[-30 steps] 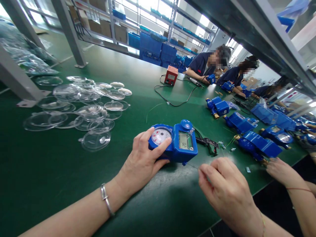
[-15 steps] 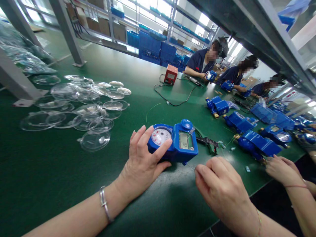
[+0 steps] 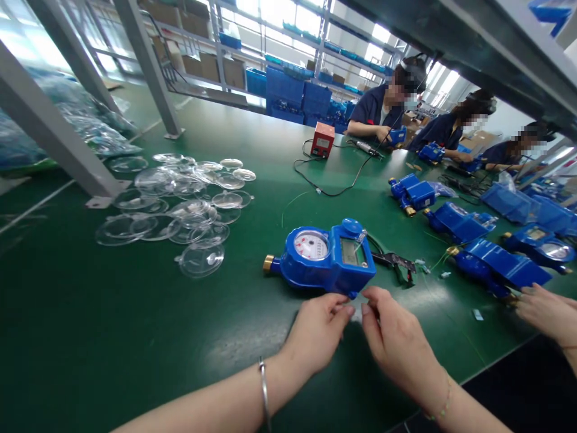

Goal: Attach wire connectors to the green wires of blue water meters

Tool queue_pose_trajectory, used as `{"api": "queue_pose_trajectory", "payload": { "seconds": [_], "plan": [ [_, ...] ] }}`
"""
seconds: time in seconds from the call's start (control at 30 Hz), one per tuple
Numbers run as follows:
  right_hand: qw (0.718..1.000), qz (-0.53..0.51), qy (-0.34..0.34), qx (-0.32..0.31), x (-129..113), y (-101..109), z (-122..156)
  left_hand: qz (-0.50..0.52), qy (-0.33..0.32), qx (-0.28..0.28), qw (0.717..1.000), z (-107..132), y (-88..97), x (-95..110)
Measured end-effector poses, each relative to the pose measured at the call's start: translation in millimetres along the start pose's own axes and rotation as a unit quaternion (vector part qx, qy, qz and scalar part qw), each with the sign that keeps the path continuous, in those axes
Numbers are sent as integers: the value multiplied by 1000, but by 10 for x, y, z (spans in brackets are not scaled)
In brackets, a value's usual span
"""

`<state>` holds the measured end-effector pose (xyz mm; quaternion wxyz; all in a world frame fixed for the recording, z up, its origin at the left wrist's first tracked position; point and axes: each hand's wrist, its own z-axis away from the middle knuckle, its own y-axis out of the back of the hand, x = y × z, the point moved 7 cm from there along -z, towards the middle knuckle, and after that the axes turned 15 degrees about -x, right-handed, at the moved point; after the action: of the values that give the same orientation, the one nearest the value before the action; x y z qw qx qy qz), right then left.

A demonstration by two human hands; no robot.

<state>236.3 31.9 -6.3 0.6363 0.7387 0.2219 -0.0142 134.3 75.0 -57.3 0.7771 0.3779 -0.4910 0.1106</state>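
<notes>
A blue water meter (image 3: 311,270) lies on the green table, with a round dial, a small display and a brass end at its left. A small blue tab sticks out at its near lower corner. My left hand (image 3: 318,331) is at the meter's near side, thumb and fingers pinched together just below that tab. My right hand (image 3: 399,331) is close by on the right, its fingers curled in a pinch beside the tab. Whatever either pinch holds is too small or hidden. Behind the meter's right side lies a black hand tool (image 3: 396,261).
Clear plastic discs (image 3: 198,213) are spread at the left. More blue meters (image 3: 500,264) lie at the right, near another person's hand (image 3: 547,313). A red box (image 3: 323,139) with a black cable stands further back. Grey posts (image 3: 151,72) rise at the left; co-workers sit across the table.
My left hand has let go of the meter's top and moved down to its near corner. My right hand has come closer to the tab. The wire it was pulling no longer shows.
</notes>
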Motion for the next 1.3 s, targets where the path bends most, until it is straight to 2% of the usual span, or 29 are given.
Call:
{"api": "queue_pose_trajectory", "payload": {
  "seconds": [0.1, 0.2, 0.3, 0.37, 0.4, 0.5, 0.53, 0.63, 0.7, 0.77, 0.87, 1.0, 1.17, 1.3],
  "plan": [
    [999, -44, -9, -7, 84, 14, 60, -53, 5, -3, 999, 77, 43, -8],
    [992, -114, -41, -47, 247, 28, 147, -125, -2, -25, 992, 264, 148, 61],
    [962, -248, -83, -74, 430, -8, 244, -221, -22, -62, 973, 433, 279, 253],
    [916, -382, -114, -56, 529, -62, 286, -253, -36, -80, 964, 479, 376, 394],
    [880, -456, -128, -37, 566, -96, 295, -244, -49, -84, 965, 480, 422, 457],
    [761, -632, -141, 29, 597, -189, 278, -148, -116, -98, 977, 426, 492, 582],
    [731, -667, -137, 46, 585, -202, 265, -111, -142, -107, 978, 402, 489, 597],
    [679, -722, -108, 76, 507, -206, 244, 1, -205, -154, 967, 344, 414, 585],
    [664, -737, -93, 93, 450, -196, 256, 59, -234, -172, 955, 325, 364, 569],
    [649, -749, -90, 101, 397, -211, 270, 76, -234, -148, 958, 305, 346, 533],
    [610, -780, -93, 103, 340, -265, 255, 56, -188, -92, 976, 275, 332, 442],
    [549, -828, -73, 87, 295, -315, 180, 29, -149, -97, 984, 264, 264, 399],
    [549, -834, -53, 21, 241, -372, 121, -84, -158, -53, 982, 281, 296, 492],
    [527, -849, -40, -9, 197, -433, 108, -104, -162, -32, 981, 275, 311, 509]
  ]
}}
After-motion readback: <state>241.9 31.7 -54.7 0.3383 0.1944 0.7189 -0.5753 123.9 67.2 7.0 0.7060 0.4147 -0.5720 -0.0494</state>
